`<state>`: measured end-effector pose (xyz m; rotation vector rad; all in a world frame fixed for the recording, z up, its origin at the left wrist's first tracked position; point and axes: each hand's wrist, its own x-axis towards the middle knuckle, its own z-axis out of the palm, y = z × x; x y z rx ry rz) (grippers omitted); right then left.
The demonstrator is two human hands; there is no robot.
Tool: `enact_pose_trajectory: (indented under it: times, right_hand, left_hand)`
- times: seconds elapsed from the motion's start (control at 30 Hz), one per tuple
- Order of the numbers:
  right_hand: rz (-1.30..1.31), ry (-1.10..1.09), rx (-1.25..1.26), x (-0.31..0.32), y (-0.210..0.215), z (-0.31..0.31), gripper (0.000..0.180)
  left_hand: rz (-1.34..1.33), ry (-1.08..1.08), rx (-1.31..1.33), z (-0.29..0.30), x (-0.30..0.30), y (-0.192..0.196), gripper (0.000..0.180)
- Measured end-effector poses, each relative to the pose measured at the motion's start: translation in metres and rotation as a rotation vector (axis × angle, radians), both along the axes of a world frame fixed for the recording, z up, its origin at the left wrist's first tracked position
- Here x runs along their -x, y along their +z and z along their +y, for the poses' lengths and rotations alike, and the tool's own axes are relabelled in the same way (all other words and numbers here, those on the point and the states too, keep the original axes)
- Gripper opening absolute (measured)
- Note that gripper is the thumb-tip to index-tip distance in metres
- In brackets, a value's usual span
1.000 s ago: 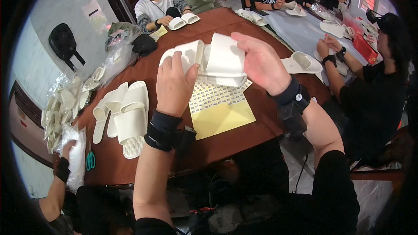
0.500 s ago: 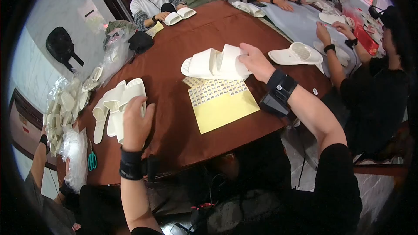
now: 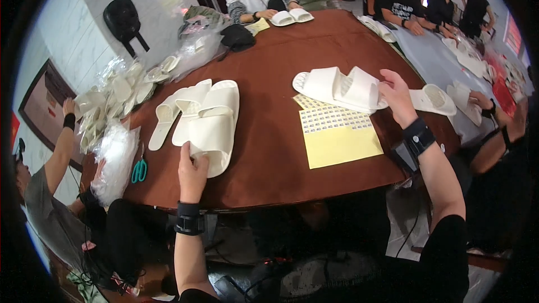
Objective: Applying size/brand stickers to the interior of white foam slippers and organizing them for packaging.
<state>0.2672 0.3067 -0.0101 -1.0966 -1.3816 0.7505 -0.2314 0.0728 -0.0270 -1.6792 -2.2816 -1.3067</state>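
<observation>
Clock positions are taken from the middle of the brown-covered counter [image 3: 269, 112]. Change noted: the left grip [image 3: 193, 179], a bare hand, no longer supports the slipper pair [image 3: 342, 87] near three o'clock. It now touches the near end of the white slipper stack [image 3: 209, 132], between eight and nine o'clock. Its thumb and fingers stand parted; whether they pinch that end cannot be confirmed. The right grip [image 3: 400, 98] is closed on the right-hand end of the slipper pair, some fingers hidden. The slipper pair is lower than before and overlaps the upper part of the yellow label sheet [image 3: 342, 148], at four o'clock; full contact beneath is not verifiable. Assessment: the work appears divided, one hand on each lot of slippers. The teal-handled scissors [image 3: 139, 169] and clear plastic bags [image 3: 115, 163] lie at eight o'clock, apart from both grips.
</observation>
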Motion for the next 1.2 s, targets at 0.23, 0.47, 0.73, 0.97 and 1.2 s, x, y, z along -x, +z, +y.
enact_pose_trajectory:
  times: [0.23,0.47,0.73,0.97,1.2]
  right_hand:
    - [0.038,0.241,-0.082,0.041,0.051,-0.061,0.026]
    - [-0.317,0.856,-0.606,0.172,0.096,-0.175,0.013]
    - [0.024,1.618,-0.692,0.27,0.103,-0.306,0.025]
    - [-0.063,1.702,-0.708,0.285,0.09,-0.339,0.026]
    - [0.122,1.825,-0.671,0.296,0.095,-0.352,0.011]
  left_hand:
    - [-0.626,-0.075,-0.284,0.005,0.031,-0.011,0.031]
    - [0.157,0.278,0.17,0.044,0.085,-0.002,0.034]
    - [0.226,0.528,0.238,0.05,0.056,-0.006,0.034]
    - [0.182,0.561,0.18,0.051,0.05,-0.004,0.033]
    - [0.158,0.559,0.214,0.05,0.048,-0.001,0.033]
